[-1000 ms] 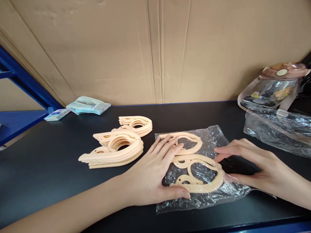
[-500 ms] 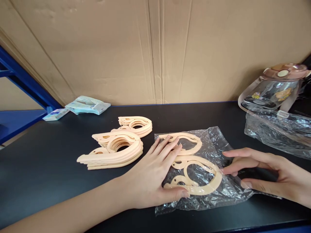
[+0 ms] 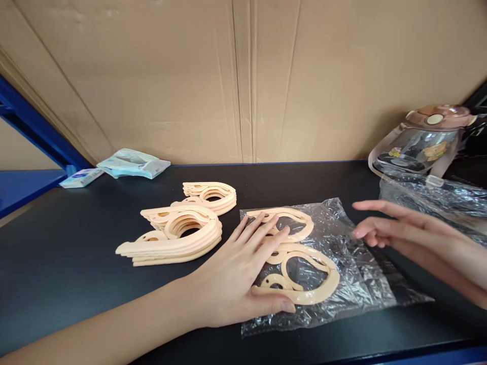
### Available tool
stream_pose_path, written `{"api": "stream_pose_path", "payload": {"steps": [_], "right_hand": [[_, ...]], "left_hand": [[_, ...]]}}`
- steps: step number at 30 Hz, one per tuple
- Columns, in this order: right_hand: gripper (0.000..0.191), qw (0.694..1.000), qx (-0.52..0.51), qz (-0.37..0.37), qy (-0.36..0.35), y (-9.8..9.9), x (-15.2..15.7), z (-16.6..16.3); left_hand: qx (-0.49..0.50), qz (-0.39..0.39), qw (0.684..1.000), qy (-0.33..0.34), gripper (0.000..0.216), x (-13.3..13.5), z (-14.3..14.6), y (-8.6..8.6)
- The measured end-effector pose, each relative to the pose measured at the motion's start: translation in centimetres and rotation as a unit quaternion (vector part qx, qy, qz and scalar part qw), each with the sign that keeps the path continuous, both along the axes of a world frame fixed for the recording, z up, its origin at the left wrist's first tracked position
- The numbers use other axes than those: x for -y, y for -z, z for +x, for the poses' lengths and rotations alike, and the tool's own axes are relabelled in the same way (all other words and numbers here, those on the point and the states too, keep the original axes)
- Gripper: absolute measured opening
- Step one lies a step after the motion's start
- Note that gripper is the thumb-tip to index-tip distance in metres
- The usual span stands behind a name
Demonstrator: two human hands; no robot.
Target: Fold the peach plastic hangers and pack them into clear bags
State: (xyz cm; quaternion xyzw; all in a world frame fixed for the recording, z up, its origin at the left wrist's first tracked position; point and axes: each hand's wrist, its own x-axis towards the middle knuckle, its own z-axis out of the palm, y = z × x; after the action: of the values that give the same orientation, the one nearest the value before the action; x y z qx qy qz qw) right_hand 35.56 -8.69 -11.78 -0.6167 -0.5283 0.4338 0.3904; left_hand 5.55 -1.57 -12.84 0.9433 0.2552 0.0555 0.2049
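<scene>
I see the clear bag [image 3: 361, 284] with cream hangers [image 3: 319, 294] lying lower centre-right in frame, under my left hand [image 3: 239, 284], flat with fingers slightly spread; my right hand [image 3: 422, 235], fingers loosely extended, is near the bag's right edge.

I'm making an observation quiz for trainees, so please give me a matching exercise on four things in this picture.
1. left hand
2. right hand
3. bottle lid
4. front beige pieces

A. piled in a stack
B. near the bag's right edge
C. brownish pink
D. lying on the clear bag

Right pairs: 1-D, 2-B, 3-C, 4-A
</scene>
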Motion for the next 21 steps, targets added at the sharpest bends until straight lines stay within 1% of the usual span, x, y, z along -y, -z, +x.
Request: {"api": "stream_pose_path", "payload": {"steps": [2, 3, 4, 5, 7, 9, 10, 12, 13, 14, 17, 19, 21], "right_hand": [[0.036, 0.994, -0.04, 0.064, 0.08, -0.7, -0.9, -0.3], [0.029, 0.988, -0.049, 0.102, 0.105, -1.1, -1.4, -0.5], [0.022, 0.983, -0.049, 0.139, 0.113, -1.6, -2.1, -0.9], [0.018, 0.979, -0.038, 0.173, 0.103, -2.1, -2.9, -1.3], [0.016, 0.975, 0.007, 0.218, 0.034, -3.1, -4.6, -2.5], [0.022, 0.958, 0.096, 0.259, -0.074, -4.0, -6.7, -4.1], [0.027, 0.937, 0.15, 0.288, -0.13, -4.2, -7.8, -5.1], [0.032, 0.878, 0.252, 0.334, -0.235, -4.3, -10.0, -7.3], [0.035, 0.848, 0.276, 0.357, -0.279, -4.2, -11.1, -8.5], [0.041, 0.827, 0.291, 0.363, -0.315, -3.9, -12.2, -9.7], [0.062, 0.783, 0.337, 0.353, -0.385, -2.9, -15.0, -12.9], [0.076, 0.769, 0.354, 0.345, -0.405, -2.3, -16.6, -14.6], [0.083, 0.767, 0.356, 0.33, -0.419, -2.0, -17.9, -15.7]], "left_hand": [[0.017, 0.003, 1.0, 0.001, 0.091, -0.1, -0.1, 0.1], [0.023, 0.004, 1.0, 0.003, 0.091, -0.1, -0.1, 0.2], [0.025, 0.003, 1.0, 0.004, 0.091, -0.1, -0.1, 0.2], [0.025, 0.002, 1.0, 0.005, 0.091, -0.1, -0.1, 0.2], [0.021, 0.001, 1.0, 0.003, 0.093, -0.1, -0.1, 0.1], [0.017, 0.003, 1.0, 0.001, 0.094, -0.1, 0.0, 0.1], [0.015, 0.005, 1.0, 0.002, 0.094, 0.0, 0.0, 0.0], [0.009, 0.005, 1.0, 0.001, 0.095, 0.0, 0.0, 0.0], [0.005, 0.002, 1.0, -0.002, 0.095, 0.0, -0.1, 0.0], [0.0, -0.002, 1.0, -0.007, 0.097, 0.0, -0.1, 0.0], [-0.007, -0.012, 1.0, -0.019, 0.099, 0.0, -0.2, -0.1], [-0.005, -0.015, 1.0, -0.022, 0.098, 0.1, -0.2, -0.1], [-0.002, -0.016, 1.0, -0.018, 0.097, 0.1, -0.2, -0.1]]}}
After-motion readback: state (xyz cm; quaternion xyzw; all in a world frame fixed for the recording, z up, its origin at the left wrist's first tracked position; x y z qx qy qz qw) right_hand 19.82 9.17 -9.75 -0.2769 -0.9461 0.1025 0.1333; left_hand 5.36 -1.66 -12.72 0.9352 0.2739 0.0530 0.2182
